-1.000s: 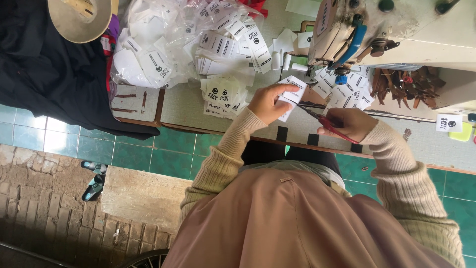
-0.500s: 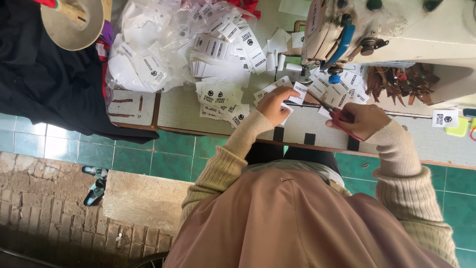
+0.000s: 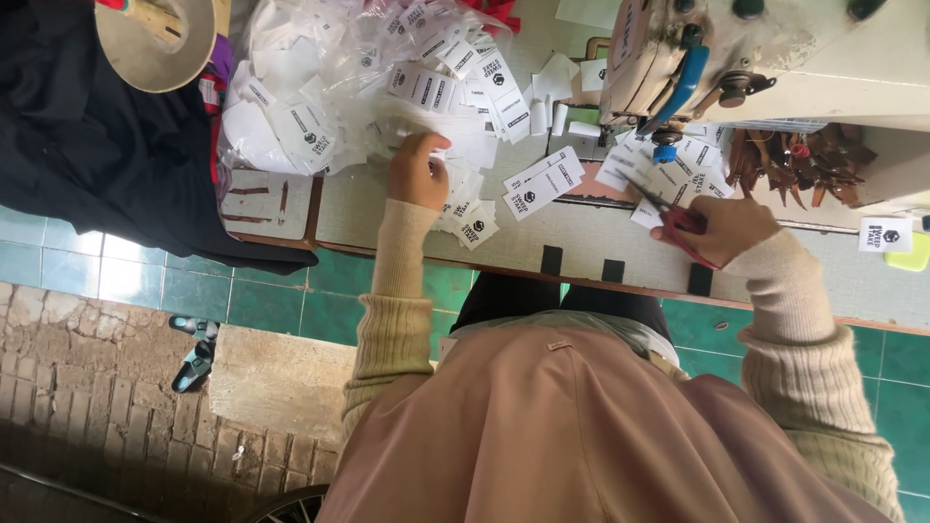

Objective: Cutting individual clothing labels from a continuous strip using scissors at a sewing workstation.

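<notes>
1. Our left hand (image 3: 418, 170) reaches into the heap of white labels (image 3: 441, 116) on the bench (image 3: 581, 237), fingers curled down onto the pile; we judge it is closing on a label or two, since the heap lies within easy reach of that arm, but we cannot tell whether anything is actually pinched
2. Our right hand (image 3: 722, 228) is closed around the red-handled scissors (image 3: 678, 225), blades pointing toward the sewing machine (image 3: 775, 48); holding them there keeps the cutting tool just beside the loose labels (image 3: 668, 174) scattered under the machine head
3. More cut labels (image 3: 538, 184) lie between the two hands, apart from the heap, as if sorted out of it
4. A clear plastic bag (image 3: 291, 68) holds a further mass of labels at the far left of the bench, next to a dark cloth (image 3: 87, 165) draped over the edge
5. Brown strips (image 3: 804, 160), perhaps leather, lie under the machine arm; we cannot make out what they are
6. The fingertips of the left hand are buried in the pile, the scissor tips are hard to trace among the labels, and the machine is cut off by the top edge
</notes>
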